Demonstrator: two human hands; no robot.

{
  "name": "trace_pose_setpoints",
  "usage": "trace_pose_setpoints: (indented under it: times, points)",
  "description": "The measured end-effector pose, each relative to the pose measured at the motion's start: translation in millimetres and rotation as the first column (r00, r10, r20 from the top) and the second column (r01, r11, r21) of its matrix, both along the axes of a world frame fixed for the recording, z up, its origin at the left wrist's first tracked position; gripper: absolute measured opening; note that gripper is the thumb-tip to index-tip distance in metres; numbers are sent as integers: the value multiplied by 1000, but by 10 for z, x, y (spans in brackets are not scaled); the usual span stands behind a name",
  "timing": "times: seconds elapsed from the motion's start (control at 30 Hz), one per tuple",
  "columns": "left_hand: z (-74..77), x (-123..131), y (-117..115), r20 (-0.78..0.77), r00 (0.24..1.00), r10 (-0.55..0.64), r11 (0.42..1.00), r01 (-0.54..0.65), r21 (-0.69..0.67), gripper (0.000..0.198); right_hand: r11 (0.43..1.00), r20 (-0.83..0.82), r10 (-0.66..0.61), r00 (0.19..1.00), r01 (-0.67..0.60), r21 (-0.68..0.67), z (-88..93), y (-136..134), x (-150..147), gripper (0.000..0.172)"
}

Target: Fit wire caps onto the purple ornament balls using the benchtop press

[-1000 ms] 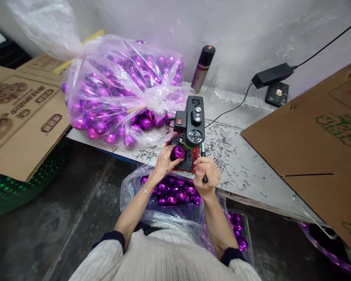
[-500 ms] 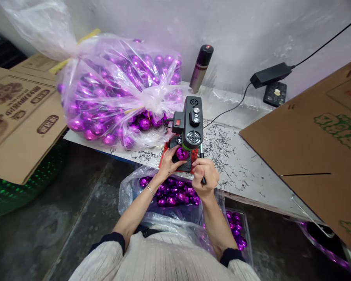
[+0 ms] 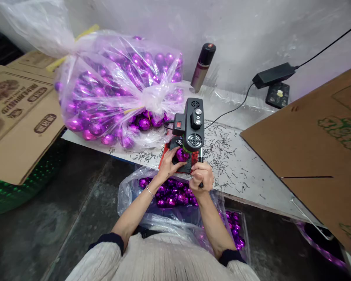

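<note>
Under the head of a small black machine (image 3: pixel 194 121) sits a shiny purple ball (image 3: pixel 181 155). My left hand (image 3: pixel 169 164) holds that ball from the left, thumb in front and fingers behind. The fingers of my right hand (image 3: pixel 202 177) are wrapped round the machine's black-handled lever (image 3: pixel 201 159). Red material shows at the edges of the machine's base. Just below the table edge, more purple balls (image 3: pixel 175 194) lie in an open clear plastic bag (image 3: pixel 127 190).
A large tied bag of purple balls (image 3: pixel 105 86) fills the table's left. A spray can (image 3: pixel 203 67) and black power adapter (image 3: pixel 273 75) stand behind. Cardboard boxes (image 3: pixel 310 144) flank both sides. Short dark bits litter the white table (image 3: pixel 251 171).
My right hand and the lever have shifted slightly left and down. The machine's head sits a little lower over the ball. My left hand keeps its hold.
</note>
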State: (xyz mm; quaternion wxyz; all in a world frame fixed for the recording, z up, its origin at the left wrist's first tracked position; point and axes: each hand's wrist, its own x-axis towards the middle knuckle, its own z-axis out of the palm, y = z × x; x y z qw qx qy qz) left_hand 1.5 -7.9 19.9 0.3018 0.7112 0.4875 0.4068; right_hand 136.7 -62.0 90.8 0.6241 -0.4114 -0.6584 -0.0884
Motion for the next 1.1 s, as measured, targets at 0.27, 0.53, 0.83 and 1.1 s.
trace_pose_setpoints:
  times: [0.27,0.53,0.83,1.1]
  points:
    - [-37,40,1,2,1000,17,1000,-17,2,71,1000,-49,29,998,-30,-3,-104,18,-19,26]
    - [-34,29,15,39,999,-3,1000,3,-8,69,1000,2,14,1000,-14,-8,-172,62,13,27]
    - [-27,42,47,66,998,-18,998,14,53,69,999,-137,-46,989,44,-18,280,70,-60,32]
    - [-100,-461,-892,-240,968,-71,935,148,324,90,996,-87,24,996,-31,-78,529,15,-5,29]
